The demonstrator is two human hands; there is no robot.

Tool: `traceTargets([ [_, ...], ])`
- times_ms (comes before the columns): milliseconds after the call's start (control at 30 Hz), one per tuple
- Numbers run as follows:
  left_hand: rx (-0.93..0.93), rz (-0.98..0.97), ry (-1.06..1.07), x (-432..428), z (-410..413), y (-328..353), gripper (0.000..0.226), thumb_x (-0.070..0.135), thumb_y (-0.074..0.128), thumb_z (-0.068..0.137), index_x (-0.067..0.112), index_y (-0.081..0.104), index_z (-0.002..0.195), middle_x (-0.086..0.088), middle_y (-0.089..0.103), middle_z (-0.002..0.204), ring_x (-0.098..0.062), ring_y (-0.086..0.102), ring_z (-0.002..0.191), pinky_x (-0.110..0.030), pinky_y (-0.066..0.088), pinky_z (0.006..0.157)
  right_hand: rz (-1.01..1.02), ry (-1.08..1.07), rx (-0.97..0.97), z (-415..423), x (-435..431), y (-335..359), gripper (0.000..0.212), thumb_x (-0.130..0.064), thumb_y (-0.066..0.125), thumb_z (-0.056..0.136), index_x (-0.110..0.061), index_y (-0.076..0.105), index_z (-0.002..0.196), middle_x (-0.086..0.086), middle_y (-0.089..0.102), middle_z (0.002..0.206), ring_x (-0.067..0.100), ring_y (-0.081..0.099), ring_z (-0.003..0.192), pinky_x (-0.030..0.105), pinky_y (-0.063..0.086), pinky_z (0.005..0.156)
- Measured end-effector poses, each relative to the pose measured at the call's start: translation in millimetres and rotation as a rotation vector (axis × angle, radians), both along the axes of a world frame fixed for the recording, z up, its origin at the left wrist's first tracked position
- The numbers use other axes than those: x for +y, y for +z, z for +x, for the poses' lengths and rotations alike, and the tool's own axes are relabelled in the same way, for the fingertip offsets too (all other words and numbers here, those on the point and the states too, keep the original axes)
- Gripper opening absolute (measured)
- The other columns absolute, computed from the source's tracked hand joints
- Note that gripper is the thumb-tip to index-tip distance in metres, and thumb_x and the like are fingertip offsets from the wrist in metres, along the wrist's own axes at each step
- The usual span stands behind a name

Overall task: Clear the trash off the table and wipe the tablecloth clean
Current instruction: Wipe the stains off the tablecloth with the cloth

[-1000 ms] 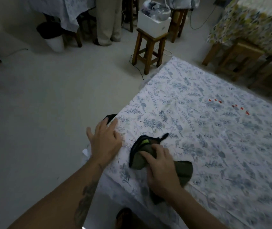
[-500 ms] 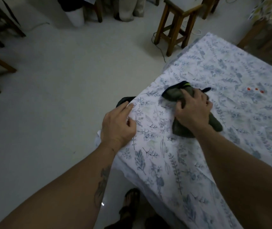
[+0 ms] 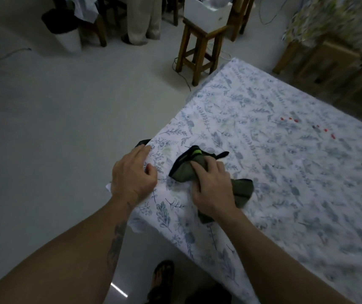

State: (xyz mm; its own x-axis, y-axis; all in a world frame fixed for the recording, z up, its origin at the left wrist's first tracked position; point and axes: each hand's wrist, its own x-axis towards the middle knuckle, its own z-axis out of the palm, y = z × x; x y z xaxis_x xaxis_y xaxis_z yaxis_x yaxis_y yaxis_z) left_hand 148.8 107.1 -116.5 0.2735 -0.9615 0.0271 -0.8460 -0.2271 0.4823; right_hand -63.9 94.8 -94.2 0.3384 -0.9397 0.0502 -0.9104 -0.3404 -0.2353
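Note:
A white tablecloth (image 3: 263, 172) with a blue leaf print covers the table. My right hand (image 3: 213, 185) presses a crumpled dark olive cloth (image 3: 184, 170) with black trim flat on it, near the left edge. My left hand (image 3: 134, 174) lies palm down on the cloth's left edge, fingers spread, holding the fabric still. Several small red specks (image 3: 294, 120) dot the tablecloth farther right.
A wooden stool (image 3: 199, 49) carrying a white box stands beyond the table's far corner, with a cable on the floor. A black-lined bin (image 3: 65, 29) and a person's legs (image 3: 142, 20) are at the back. Another covered table (image 3: 338, 16) stands at the right. My sandalled foot (image 3: 162, 279) is below.
My right hand has pulled the olive cloth back toward me after pushing it away across the tablecloth. My left hand has stayed on the table's edge.

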Motion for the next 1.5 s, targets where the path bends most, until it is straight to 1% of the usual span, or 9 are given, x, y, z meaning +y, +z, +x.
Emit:
traceTargets([
  [233, -0.223, 0.087, -0.099, -3.9, -12.1, 15.3, 0.059, 0.031, 0.038, 0.082, 0.01, 0.052, 0.135, -0.014, 0.056, 0.136, -0.036, 0.057, 0.116, -0.05, 0.044, 0.099, 0.114, -0.337, 0.103, -59.8, 17.0, 11.7, 0.054, -0.029, 0.052, 0.089, -0.017, 0.044, 0.141, 0.016, 0.039, 0.142, 0.04, 0.039, 0.119, 0.049, 0.04, 0.092],
  [333, -0.307, 0.155, -0.18, -22.4, -34.1, 25.3, 0.061, 0.032, 0.047, 0.076, 0.01, 0.054, 0.132, -0.017, 0.051, 0.142, -0.038, 0.052, 0.124, -0.053, 0.039, 0.105, 0.186, -0.483, 0.122, -94.6, 31.2, 19.3, 0.056, -0.031, 0.051, 0.092, -0.019, 0.037, 0.145, 0.015, 0.03, 0.149, 0.04, 0.032, 0.128, 0.05, 0.039, 0.098],
  [533, -0.064, 0.133, -0.382, -41.4, -138.5, 44.4, 0.065, 0.034, 0.041, 0.079, 0.015, 0.051, 0.141, -0.012, 0.034, 0.159, -0.032, 0.035, 0.143, -0.052, 0.026, 0.116, 0.276, -0.538, 0.121, -133.7, 73.4, 29.6, 0.061, -0.029, 0.052, 0.091, -0.02, 0.033, 0.148, 0.015, 0.026, 0.153, 0.04, 0.028, 0.135, 0.05, 0.037, 0.104],
  [633, 0.009, 0.17, -0.442, -46.5, -183.4, 33.0, 0.059, 0.036, 0.045, 0.093, 0.02, 0.042, 0.149, -0.008, 0.024, 0.164, -0.028, 0.025, 0.149, -0.054, 0.021, 0.118, 0.286, -0.539, 0.073, -139.0, 90.4, 27.5, 0.061, -0.029, 0.045, 0.095, -0.021, 0.026, 0.153, 0.013, 0.015, 0.161, 0.036, 0.014, 0.145, 0.051, 0.023, 0.115],
  [767, 0.161, 0.202, -0.266, -42.5, -227.5, 24.7, 0.058, 0.041, 0.036, 0.095, 0.025, 0.043, 0.15, 0.0, 0.023, 0.165, -0.022, 0.012, 0.153, -0.054, -0.001, 0.122, 0.284, -0.556, 0.019, -141.9, 97.1, 16.3, 0.067, -0.03, 0.039, 0.09, -0.023, 0.02, 0.154, 0.011, 0.006, 0.164, 0.035, 0.002, 0.149, 0.055, 0.006, 0.119],
  [933, 0.033, 0.078, -0.22, -35.9, -234.3, 8.3, 0.067, 0.045, 0.026, 0.087, 0.027, 0.049, 0.147, 0.0, 0.027, 0.164, -0.022, 0.014, 0.153, -0.053, -0.002, 0.122, 0.171, -0.509, 0.001, -159.6, 87.9, 1.0, 0.068, -0.041, 0.033, 0.083, -0.022, 0.035, 0.148, 0.013, 0.027, 0.159, 0.035, 0.018, 0.147, 0.061, 0.015, 0.115],
  [1033, -0.043, 0.071, -0.212, -32.5, -238.7, 4.0, 0.065, 0.045, 0.03, 0.088, 0.028, 0.046, 0.148, 0.0, 0.024, 0.165, -0.021, 0.012, 0.153, -0.053, -0.002, 0.122, 0.151, -0.518, 0.017, -187.9, 72.8, -1.4, 0.067, -0.042, 0.032, 0.086, -0.025, 0.029, 0.151, 0.012, 0.021, 0.161, 0.033, 0.011, 0.148, 0.059, 0.012, 0.116],
  [1267, -0.136, 0.089, -0.195, -33.3, -243.9, 1.9, 0.064, 0.042, 0.035, 0.089, 0.03, 0.038, 0.152, 0.001, 0.019, 0.166, -0.02, 0.008, 0.154, -0.054, -0.004, 0.122, 0.206, -0.896, 0.07, -290.2, 45.1, 6.5, 0.06, -0.033, 0.043, 0.091, -0.023, 0.03, 0.149, 0.012, 0.019, 0.156, 0.037, 0.017, 0.138, 0.055, 0.021, 0.109],
  [1500, -0.146, 0.055, -0.174, -32.9, -246.6, 0.8, 0.066, 0.043, 0.037, 0.087, 0.03, 0.04, 0.151, 0.001, 0.022, 0.166, -0.021, 0.012, 0.153, -0.054, -0.003, 0.122, 0.135, -0.516, 0.02, -240.9, 57.3, 9.2, 0.059, -0.025, 0.049, 0.077, -0.017, 0.053, 0.136, 0.016, 0.041, 0.143, 0.04, 0.04, 0.122, 0.054, 0.038, 0.095],
])
